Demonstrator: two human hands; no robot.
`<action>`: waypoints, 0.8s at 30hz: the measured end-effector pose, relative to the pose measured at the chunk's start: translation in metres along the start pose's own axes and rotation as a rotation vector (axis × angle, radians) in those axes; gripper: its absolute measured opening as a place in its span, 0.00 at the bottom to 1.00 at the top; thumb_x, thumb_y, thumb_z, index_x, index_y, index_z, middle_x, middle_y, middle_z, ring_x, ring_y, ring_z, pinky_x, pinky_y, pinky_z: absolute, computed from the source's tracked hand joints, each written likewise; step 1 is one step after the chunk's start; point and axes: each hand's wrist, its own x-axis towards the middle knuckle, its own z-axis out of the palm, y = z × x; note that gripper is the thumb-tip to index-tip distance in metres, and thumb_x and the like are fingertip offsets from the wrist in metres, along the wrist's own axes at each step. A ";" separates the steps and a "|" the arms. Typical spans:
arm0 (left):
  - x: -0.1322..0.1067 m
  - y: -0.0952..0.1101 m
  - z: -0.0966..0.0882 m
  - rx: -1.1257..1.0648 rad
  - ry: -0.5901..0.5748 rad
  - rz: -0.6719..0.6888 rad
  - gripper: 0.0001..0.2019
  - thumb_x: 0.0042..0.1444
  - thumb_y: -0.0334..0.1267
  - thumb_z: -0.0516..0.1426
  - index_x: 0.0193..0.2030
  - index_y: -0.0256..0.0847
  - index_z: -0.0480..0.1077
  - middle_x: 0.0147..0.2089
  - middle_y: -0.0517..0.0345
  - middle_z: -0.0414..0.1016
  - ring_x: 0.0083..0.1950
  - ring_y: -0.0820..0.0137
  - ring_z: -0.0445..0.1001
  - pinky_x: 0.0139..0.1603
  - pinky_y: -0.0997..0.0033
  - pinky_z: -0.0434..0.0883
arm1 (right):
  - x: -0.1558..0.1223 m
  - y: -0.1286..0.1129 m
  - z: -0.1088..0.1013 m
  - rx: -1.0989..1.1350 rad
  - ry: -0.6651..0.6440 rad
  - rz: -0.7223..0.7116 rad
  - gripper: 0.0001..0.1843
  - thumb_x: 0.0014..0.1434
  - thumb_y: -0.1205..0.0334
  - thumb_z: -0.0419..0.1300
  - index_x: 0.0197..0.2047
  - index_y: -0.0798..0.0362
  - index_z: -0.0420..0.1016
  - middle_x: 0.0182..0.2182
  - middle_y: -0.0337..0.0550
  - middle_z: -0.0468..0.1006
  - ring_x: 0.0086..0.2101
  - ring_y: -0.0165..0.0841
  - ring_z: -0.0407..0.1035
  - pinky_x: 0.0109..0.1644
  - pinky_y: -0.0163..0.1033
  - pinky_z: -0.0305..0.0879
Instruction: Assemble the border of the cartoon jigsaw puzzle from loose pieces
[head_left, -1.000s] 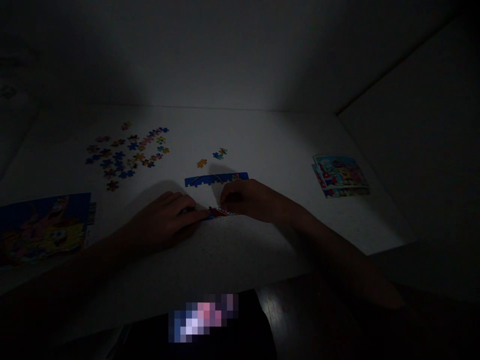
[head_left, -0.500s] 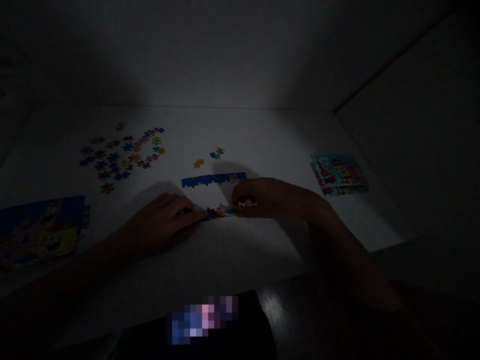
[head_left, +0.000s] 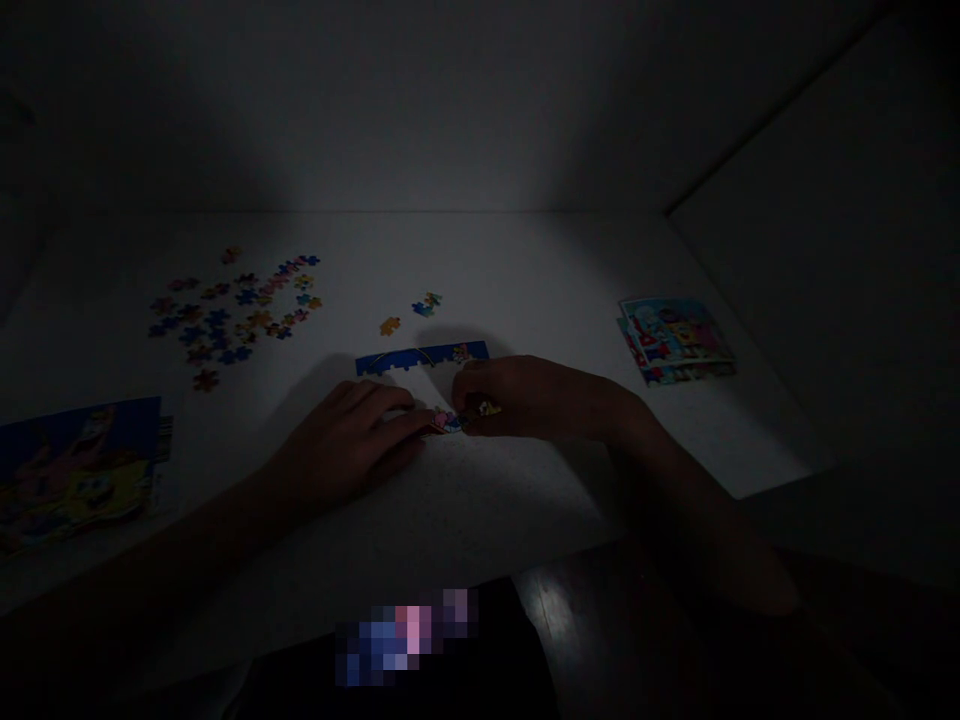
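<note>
SpongeBob jigsaw box (head_left: 75, 475), a barcode (head_left: 165, 438) along its edge

Joined puzzle pieces (head_left: 450, 421) between both hands, partly hidden under the fingers of the right hand (head_left: 525, 398); printed cartoon sheet (head_left: 75, 475) left of the left hand (head_left: 343, 445), cut off by the frame; pixelated patch (head_left: 405, 635) below the hands, unreadable; loose pieces (head_left: 232, 315) too small and dim to read.
</note>
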 end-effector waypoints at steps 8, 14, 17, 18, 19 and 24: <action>0.001 0.000 0.002 -0.016 -0.040 0.096 0.14 0.74 0.37 0.49 0.55 0.38 0.75 0.51 0.51 0.79 0.49 0.62 0.74 0.49 0.61 0.70 | 0.002 0.003 0.001 0.015 -0.006 -0.015 0.05 0.62 0.64 0.62 0.42 0.54 0.75 0.38 0.43 0.78 0.36 0.32 0.70 0.38 0.38 0.58; 0.001 0.002 0.003 -0.014 -0.059 0.096 0.14 0.74 0.38 0.50 0.55 0.38 0.75 0.51 0.49 0.79 0.51 0.62 0.74 0.51 0.61 0.71 | 0.002 0.004 0.002 0.028 0.001 -0.033 0.04 0.63 0.65 0.62 0.41 0.54 0.74 0.36 0.41 0.76 0.34 0.30 0.68 0.37 0.36 0.57; 0.000 0.001 0.004 -0.012 -0.076 0.090 0.15 0.74 0.38 0.49 0.56 0.39 0.75 0.52 0.49 0.79 0.53 0.61 0.73 0.53 0.60 0.71 | 0.002 0.005 0.001 0.027 -0.006 -0.055 0.03 0.63 0.64 0.62 0.40 0.54 0.74 0.36 0.41 0.76 0.34 0.30 0.68 0.37 0.36 0.57; 0.000 0.001 0.004 -0.019 -0.078 0.092 0.15 0.74 0.38 0.49 0.57 0.39 0.75 0.53 0.48 0.78 0.54 0.60 0.73 0.54 0.59 0.71 | 0.002 0.005 0.001 0.028 -0.008 -0.060 0.03 0.63 0.64 0.62 0.40 0.54 0.73 0.36 0.41 0.76 0.33 0.30 0.67 0.37 0.36 0.57; 0.000 0.000 0.004 -0.026 -0.090 0.089 0.15 0.74 0.38 0.49 0.57 0.39 0.74 0.53 0.47 0.78 0.54 0.60 0.73 0.54 0.58 0.71 | 0.003 0.005 0.001 0.029 -0.006 -0.064 0.03 0.63 0.64 0.62 0.40 0.53 0.73 0.36 0.40 0.76 0.33 0.30 0.67 0.38 0.36 0.57; 0.000 0.001 0.001 -0.050 -0.163 0.056 0.16 0.73 0.39 0.50 0.60 0.42 0.74 0.56 0.47 0.77 0.57 0.58 0.72 0.58 0.54 0.70 | 0.003 0.006 0.001 0.037 -0.016 -0.063 0.03 0.63 0.63 0.61 0.40 0.53 0.73 0.36 0.40 0.76 0.33 0.30 0.66 0.38 0.36 0.56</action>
